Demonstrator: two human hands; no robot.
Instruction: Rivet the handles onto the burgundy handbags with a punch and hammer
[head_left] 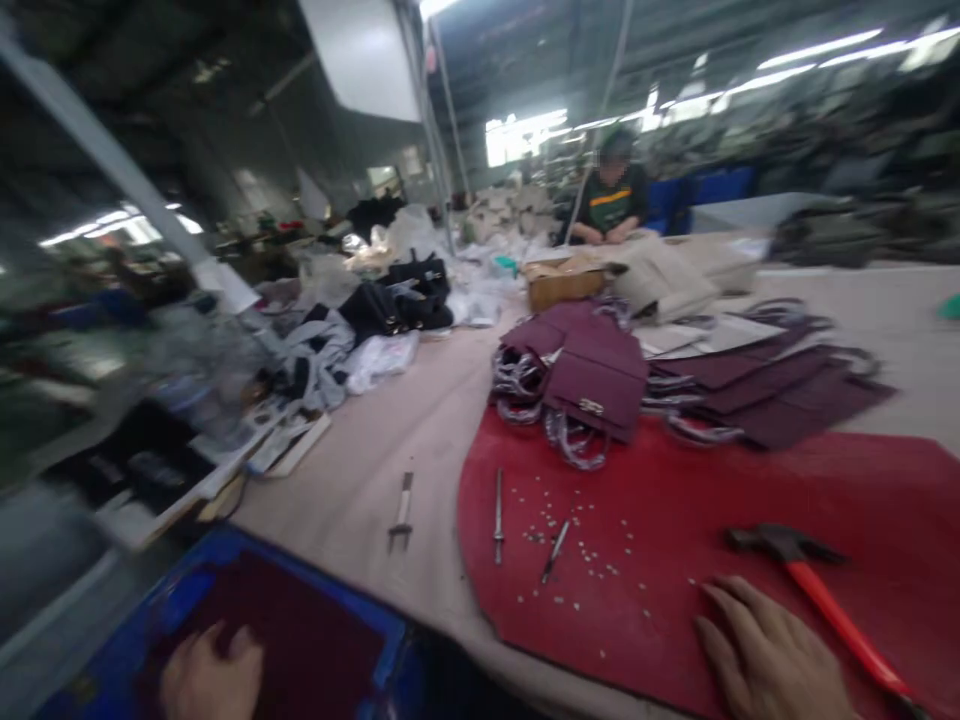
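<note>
My left hand [214, 675] is low over a blue crate [300, 570] with dark maroon pieces [300, 625] inside. Its fingers look slightly bent and apart, a little blurred, and nothing shows in them. My right hand [776, 655] rests on a red mat [675, 600], fingers stretched out and holding nothing. Beside it lies a claw hammer [821, 590] with a red handle. Two thin metal punch-like rods [499, 515] and several tiny light bits [592, 555] are scattered on the mat, left of my right hand. A forked metal tool [403, 515] lies on the pale tabletop.
Maroon bags [596, 365] with wrapped handles are piled at the mat's far edge, more maroon panels [787, 385] to their right. Beyond are a brown box [566, 283], beige cloth [660, 275] and a seated person [616, 200]. Black bags [405, 295] and plastic wrap sit left.
</note>
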